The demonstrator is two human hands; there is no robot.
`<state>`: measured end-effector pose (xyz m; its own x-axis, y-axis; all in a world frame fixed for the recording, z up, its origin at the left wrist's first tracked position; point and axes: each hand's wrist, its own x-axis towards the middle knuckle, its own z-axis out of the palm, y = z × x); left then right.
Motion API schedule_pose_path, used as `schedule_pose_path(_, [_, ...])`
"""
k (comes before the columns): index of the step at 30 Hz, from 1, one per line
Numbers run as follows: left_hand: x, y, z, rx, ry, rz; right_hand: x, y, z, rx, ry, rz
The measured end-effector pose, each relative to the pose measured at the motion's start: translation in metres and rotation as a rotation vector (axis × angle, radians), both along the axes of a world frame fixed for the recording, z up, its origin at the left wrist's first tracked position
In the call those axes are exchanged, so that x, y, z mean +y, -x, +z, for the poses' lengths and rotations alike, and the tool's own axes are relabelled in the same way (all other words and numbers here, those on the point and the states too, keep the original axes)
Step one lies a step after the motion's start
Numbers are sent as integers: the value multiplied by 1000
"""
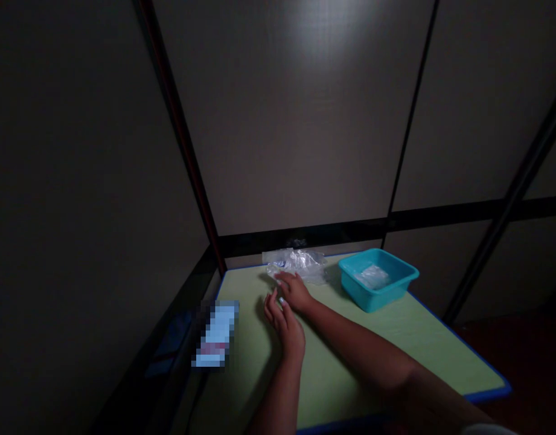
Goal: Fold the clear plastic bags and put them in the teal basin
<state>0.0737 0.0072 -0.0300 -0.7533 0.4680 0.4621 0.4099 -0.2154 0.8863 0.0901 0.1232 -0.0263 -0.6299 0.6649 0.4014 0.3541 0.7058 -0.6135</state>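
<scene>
My left hand [284, 326] is over the table, its fingers loosely bent and apart from the thumb. A pale spot shows at the thumb tip; I cannot tell whether it is the nail or something small. Just beyond it, my right hand [296, 293] reaches across with fingers stretched out, close to the near edge of some crumpled clear plastic bags [305, 261]. Whether the fingertips touch the plastic is unclear in the dim light. No held object can be made out in either hand.
A teal plastic basin [372, 297] with clear plastic [372, 277] inside stands at the table's back right. A blurred-out, phone-like bright panel [218, 332] is at the left edge. The light green table [422, 344] has a blue rim; panelled walls [300, 133] rise behind and left.
</scene>
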Motion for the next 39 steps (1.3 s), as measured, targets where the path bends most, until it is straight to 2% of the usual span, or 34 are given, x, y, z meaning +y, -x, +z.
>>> schedule_pose_path(5, [3,1,-4,7,-14,-40,-7,-59,20,236,84,-47])
schedule_pose_path(8, [5,-1,-8,18,-22,-197,-21,-87,24,491,265,-9])
schedule_pose_path(11, [5,-7,-12,-24,13,-384,-33,-101,18,641,412,-2])
schedule_pose_path(14, [5,-11,-14,-88,78,-497,-36,-101,5,635,479,-30])
schedule_pose_path(18, [2,-9,-10,-184,159,-524,-30,-99,-9,597,492,-82])
schedule_pose_path(22, [-1,-3,-6,-249,186,-508,-26,-105,-12,560,449,-146])
schedule_pose_path(25, [-3,-1,-6,-356,171,-502,-26,-108,-9,513,432,-143])
schedule_pose_path(29, [-6,10,-8,-562,129,-523,-26,-109,-5,426,487,-31])
schedule_pose_path(34, [-17,40,-8,-768,90,-559,-34,-109,-1,303,624,180])
schedule_pose_path(37, [-24,48,-6,-811,40,-582,-40,-109,0,259,683,265])
schedule_pose_path(39, [-27,44,-4,-727,44,-614,-43,-109,-1,248,709,307])
